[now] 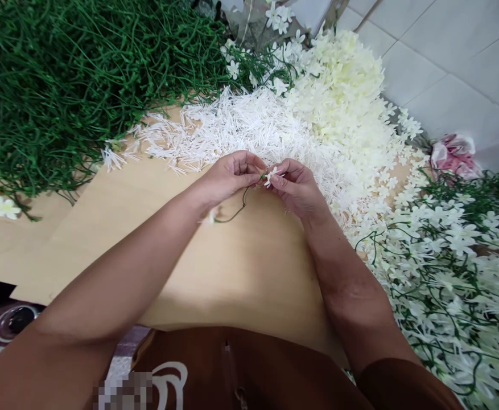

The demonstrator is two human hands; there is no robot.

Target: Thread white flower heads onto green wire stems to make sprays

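Over the cardboard sheet (215, 267), my two hands meet in the middle of the view. My left hand (238, 175) pinches a thin green artificial stem (241, 208), which curves down and ends in a white flower near my left wrist. Between the fingertips, a small white artificial flower (270, 175) is pinched by my right hand (296, 185) at the upper end of that stem. Just beyond the hands lies a pile of thin white sticks (240, 128). To its right is a heap of loose cream-white blossoms (338, 91).
A large mass of green stems (82, 74) fills the upper left. Finished-looking white flower sprays (458, 285) pile up at the right. A pink and white artificial flower (454, 156) rests by the tiled wall (458, 68). White flowers (5, 207) lie at the far left.
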